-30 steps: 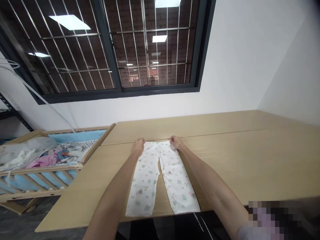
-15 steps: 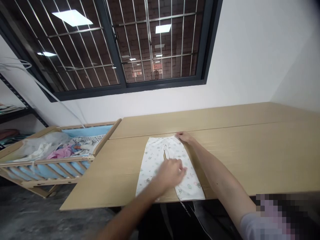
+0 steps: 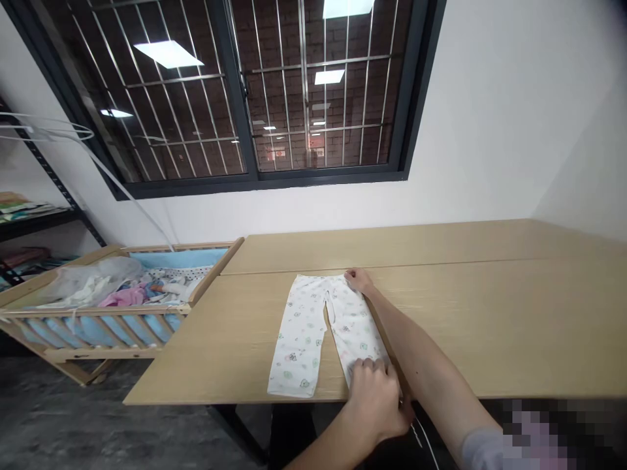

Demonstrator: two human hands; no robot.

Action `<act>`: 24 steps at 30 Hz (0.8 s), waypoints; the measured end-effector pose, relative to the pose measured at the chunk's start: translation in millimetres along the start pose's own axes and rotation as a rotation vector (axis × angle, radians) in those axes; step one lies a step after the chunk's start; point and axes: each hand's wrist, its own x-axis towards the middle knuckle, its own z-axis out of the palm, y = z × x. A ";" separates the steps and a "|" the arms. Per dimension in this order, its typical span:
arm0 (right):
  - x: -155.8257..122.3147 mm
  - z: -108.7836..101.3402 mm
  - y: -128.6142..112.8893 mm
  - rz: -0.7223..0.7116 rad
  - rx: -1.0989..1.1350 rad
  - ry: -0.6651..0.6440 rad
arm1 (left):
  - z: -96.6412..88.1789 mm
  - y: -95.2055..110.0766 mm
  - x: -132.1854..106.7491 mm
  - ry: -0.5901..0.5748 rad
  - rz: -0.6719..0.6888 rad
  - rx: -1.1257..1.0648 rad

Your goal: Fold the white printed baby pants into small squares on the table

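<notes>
Baby pants [image 3: 313, 333] lie flat from right hand [image 3: 357, 281] to left hand [image 3: 375, 398].

My left grip [image 3: 375, 399] is closing on the lower end of one leg [image 3: 353, 343] of the white animal-print baby trousers [image 3: 301, 336], which are lying flat on the pale wooden surface [image 3: 465, 326]. My right grip [image 3: 359, 281] is touching their waistband [image 3: 323, 279]. A wooden cot with blue padding [image 3: 88, 311] is standing just left of the surface.
</notes>
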 end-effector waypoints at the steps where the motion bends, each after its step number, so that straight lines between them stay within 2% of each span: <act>1: 0.1 0.5 0.4 0.008 0.000 0.003 | 0.3 0.8 -0.6 -0.020 0.002 -0.012; 5: -0.6 1.9 2.7 0.037 0.008 0.013 | -2.9 0.8 -2.8 -0.047 -0.003 -0.062; 8: -3.5 1.4 2.6 0.050 0.011 0.018 | -14.2 -0.9 -5.0 -0.017 -0.045 -0.094; 13: -0.6 -6.9 -12.3 0.047 0.017 -0.001 | -40.3 -17.2 -21.8 0.198 -0.149 -0.379; 16: 10.6 -9.4 -38.5 0.038 0.025 -0.009 | -50.5 -38.4 -44.9 0.294 -0.226 -0.642; 18: 19.1 -3.9 -62.8 0.032 0.035 -0.019 | -54.6 -54.8 -63.4 0.335 -0.296 -0.748; 21: 26.9 18.2 -101.6 0.036 0.051 -0.054 | -59.1 -79.8 -90.2 0.393 -0.404 -0.767; 24: 25.7 51.5 -133.0 0.062 0.058 -0.092 | -62.3 -102.6 -111.5 0.410 -0.498 -0.695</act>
